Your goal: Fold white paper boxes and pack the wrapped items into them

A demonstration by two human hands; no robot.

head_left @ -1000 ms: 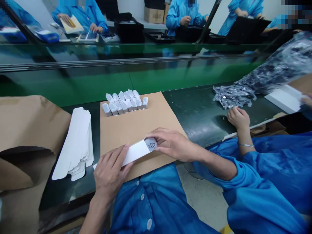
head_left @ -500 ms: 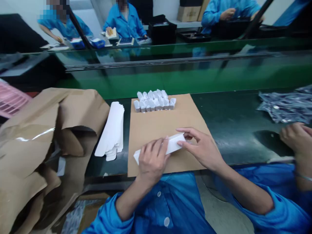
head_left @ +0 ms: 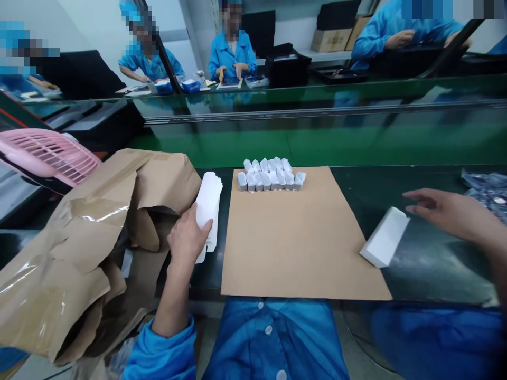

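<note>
Now that the folded white card sleeve (head_left: 385, 237) has left both your hands, it lies on the dark green bench top (head_left: 443, 264) on its own, tilted on one long edge, just off the right edge of the large tan kraft-paper sheet (head_left: 301, 243). Your right hand (head_left: 447, 211) is open, fingers spread and stretched out flat, hovering near the sleeve's upper end without touching it, so it has hold of nothing. Your left hand (head_left: 188, 235) has moved across to the tall stack of flat white card blanks (head_left: 208, 208), standing just left of the sheet. Its fingers lie against the stack's lower part, but from this view you cannot tell whether they are gripping it or only resting there. The two neat rows of small white wrapped blocks (head_left: 269, 175) sit along the far edge of the kraft sheet, well away from both hands. To your left, a crumpled brown paper sack (head_left: 83, 248) slumps against the stack, and a pink slatted plastic crate (head_left: 47, 161) lies beyond it. Crinkled silver plastic bags (head_left: 485, 190) lie at the far right of the bench.
</note>
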